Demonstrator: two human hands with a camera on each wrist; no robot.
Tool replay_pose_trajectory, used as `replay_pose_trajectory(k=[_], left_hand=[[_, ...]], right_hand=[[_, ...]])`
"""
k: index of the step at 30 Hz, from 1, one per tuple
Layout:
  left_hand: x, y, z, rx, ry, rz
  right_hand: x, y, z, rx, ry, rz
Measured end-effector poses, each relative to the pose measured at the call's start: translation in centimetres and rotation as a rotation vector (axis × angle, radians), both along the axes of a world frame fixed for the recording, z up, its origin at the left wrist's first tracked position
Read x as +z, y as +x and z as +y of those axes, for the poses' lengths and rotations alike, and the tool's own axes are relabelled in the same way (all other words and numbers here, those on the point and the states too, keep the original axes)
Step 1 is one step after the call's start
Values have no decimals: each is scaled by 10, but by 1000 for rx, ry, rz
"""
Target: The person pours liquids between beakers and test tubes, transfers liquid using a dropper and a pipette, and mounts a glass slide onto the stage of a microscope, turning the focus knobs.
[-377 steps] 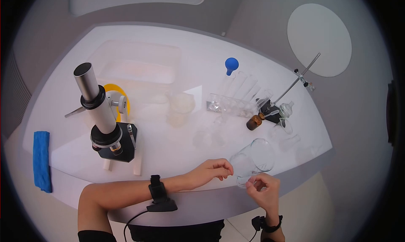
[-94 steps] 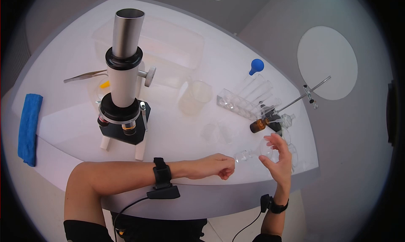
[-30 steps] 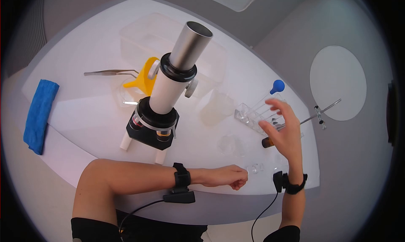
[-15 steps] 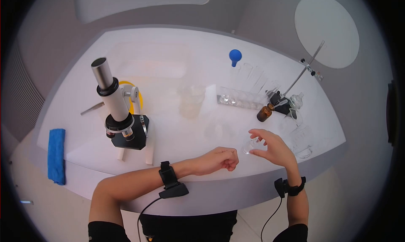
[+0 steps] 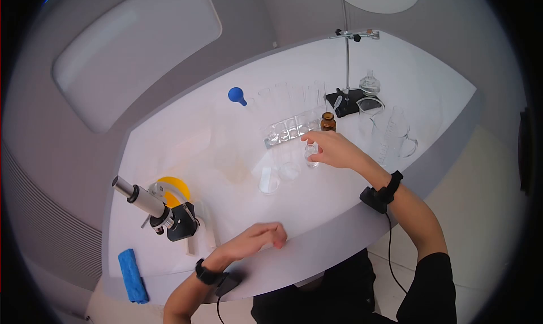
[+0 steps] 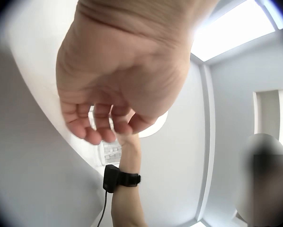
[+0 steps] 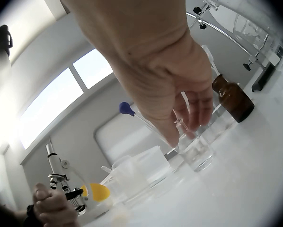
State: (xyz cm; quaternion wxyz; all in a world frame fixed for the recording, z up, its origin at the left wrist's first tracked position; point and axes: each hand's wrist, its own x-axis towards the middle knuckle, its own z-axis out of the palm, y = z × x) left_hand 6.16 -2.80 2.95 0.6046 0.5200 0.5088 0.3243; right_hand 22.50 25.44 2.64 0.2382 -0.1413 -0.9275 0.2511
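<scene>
In the head view, my right hand (image 5: 337, 150) is beside the test tube rack (image 5: 294, 126), thumb and fingers around the upper part of a small clear glass vessel (image 5: 311, 156). The right wrist view shows the hand (image 7: 172, 78) from close by; the vessel's round base (image 7: 198, 155) is upright at the white tabletop. A brown bottle (image 5: 328, 122) stands just behind the fingers. Near the front edge, my left hand (image 5: 249, 243) holds nothing. Its fingers hang loosely curled in the left wrist view, where the palm (image 6: 122, 71) shows.
On the left are a microscope (image 5: 148, 204), a yellow funnel (image 5: 176, 189) and a blue cloth (image 5: 133, 276). Faint clear round glassware (image 5: 269, 181) lies mid-table. Behind the rack rests a blue rubber bulb (image 5: 236, 95). A metal stand (image 5: 347, 69) and a glass jug (image 5: 406, 147) are at the right.
The head view has swung round. My right hand has carried the small glass vessel away from the front edge towards the rack and brown bottle. My left hand's fingers have loosened.
</scene>
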Motion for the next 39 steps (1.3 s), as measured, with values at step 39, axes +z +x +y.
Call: replay_pose_trajectory(k=[39], left_hand=[[-8,-45,-146,1056,203,691]], right_hand=[[65,32,-44,-11,-765,412]])
